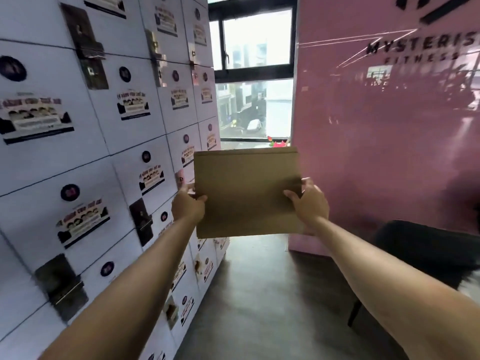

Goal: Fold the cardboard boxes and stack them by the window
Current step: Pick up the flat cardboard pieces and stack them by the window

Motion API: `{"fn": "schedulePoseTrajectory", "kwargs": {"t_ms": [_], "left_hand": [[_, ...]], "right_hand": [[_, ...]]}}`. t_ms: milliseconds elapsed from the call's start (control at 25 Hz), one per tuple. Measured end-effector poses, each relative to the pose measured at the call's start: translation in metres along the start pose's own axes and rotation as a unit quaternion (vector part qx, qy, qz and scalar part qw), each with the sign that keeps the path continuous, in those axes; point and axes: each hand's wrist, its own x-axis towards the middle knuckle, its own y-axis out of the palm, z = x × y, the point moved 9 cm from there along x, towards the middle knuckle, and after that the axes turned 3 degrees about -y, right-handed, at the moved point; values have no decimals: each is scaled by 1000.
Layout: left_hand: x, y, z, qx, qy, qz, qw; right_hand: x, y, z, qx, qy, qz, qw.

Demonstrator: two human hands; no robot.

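A flat brown cardboard box (246, 193) is held up at arm's length in front of me, its broad face toward the camera. My left hand (188, 205) grips its left edge and my right hand (309, 203) grips its right edge, thumbs on the near face. Straight beyond it is the window (255, 74) with a dark frame, showing a street outside. The cardboard hides the lower part of the window and whatever lies on the floor below it.
A wall of white lockers (104, 141) with stickers and dark locks runs along the left. A glossy pink wall (384, 131) with black lettering stands on the right. A black chair (426, 250) sits low right. Grey floor (259, 294) forms a narrow aisle toward the window.
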Motion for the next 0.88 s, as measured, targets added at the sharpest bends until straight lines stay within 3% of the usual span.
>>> {"fn": "schedulePoseTrajectory", "kwargs": {"t_ms": [200, 360, 680, 880], "left_hand": [[161, 80, -14, -5, 11, 26, 1000], [265, 181, -20, -14, 18, 53, 998], [450, 337, -19, -10, -27, 18, 999], [565, 411, -19, 59, -19, 2, 998]], "right_hand": [[137, 63, -5, -19, 1, -21, 1000], [252, 109, -54, -31, 27, -39, 998], [501, 235, -126, -19, 31, 12, 999], [620, 312, -150, -29, 40, 19, 999]]}}
